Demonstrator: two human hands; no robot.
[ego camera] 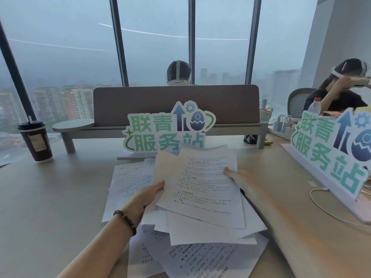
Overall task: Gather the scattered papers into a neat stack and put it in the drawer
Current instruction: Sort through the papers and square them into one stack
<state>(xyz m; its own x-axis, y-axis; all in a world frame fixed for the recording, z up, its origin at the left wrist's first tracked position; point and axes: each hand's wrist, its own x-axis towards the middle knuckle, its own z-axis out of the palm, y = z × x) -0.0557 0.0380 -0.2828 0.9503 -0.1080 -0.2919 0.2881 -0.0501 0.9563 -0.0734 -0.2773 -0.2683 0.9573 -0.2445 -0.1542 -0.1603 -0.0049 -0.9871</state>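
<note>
Several printed white papers lie scattered and overlapping on the beige desk in front of me. My left hand, with a bead bracelet at the wrist, grips the left edge of a loose bundle of sheets lifted above the pile. My right hand is blurred by motion; its thumb lies on the bundle's right edge, and I cannot tell how its fingers lie. More sheets stay on the desk below. No drawer is in view.
A coffee cup with a black lid stands at the left. A green-lettered sign stands just behind the papers, another sign at the right with a white cable. A grey divider and two seated people lie beyond.
</note>
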